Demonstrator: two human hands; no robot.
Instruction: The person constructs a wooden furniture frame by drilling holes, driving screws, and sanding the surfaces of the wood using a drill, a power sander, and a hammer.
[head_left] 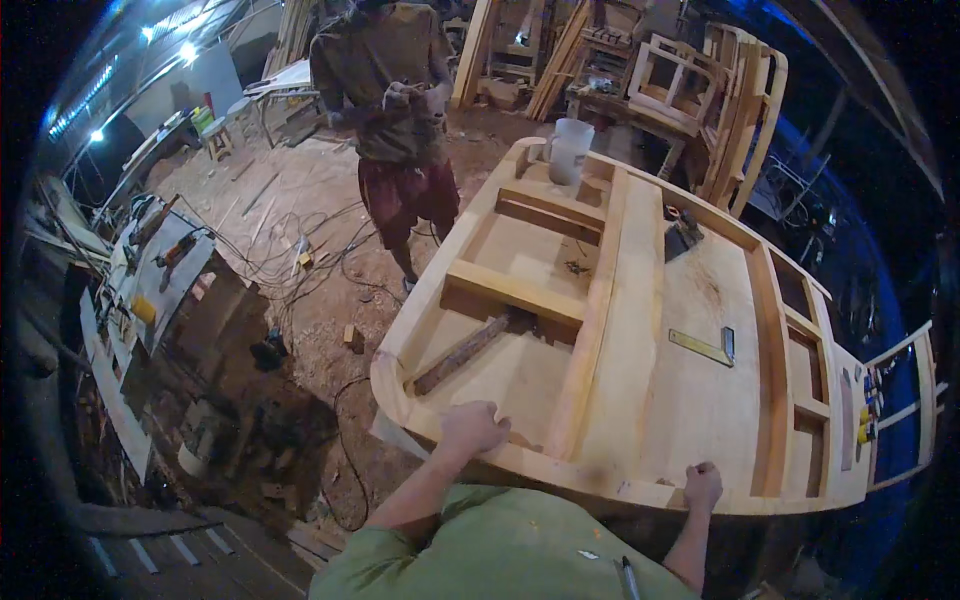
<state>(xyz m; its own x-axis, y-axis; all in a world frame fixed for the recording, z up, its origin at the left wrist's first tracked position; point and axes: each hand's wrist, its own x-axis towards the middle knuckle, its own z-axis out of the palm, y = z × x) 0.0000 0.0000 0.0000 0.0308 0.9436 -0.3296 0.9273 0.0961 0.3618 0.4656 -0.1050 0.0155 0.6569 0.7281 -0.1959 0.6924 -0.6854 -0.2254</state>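
Directly in front of the person, a large pale wooden frame (625,340) lies flat, with both hands at its near edge.

Its corners on the left side are rounded, crosspieces part its sides into shallow bays, and one broad plank runs lengthwise beside a wide, smooth panel. A rough brown bar (460,357) lies slantwise in the nearest left bay, an L-shaped square (704,347) on the panel, and a whitish container (571,150) stands at the far end. The left hand (475,430) rests on the near rail toward the left corner, fingers partly bent; the right hand (703,486) meets the same rail farther right, curled more tightly. Whether either encloses anything cannot be told, as the palms are hidden.
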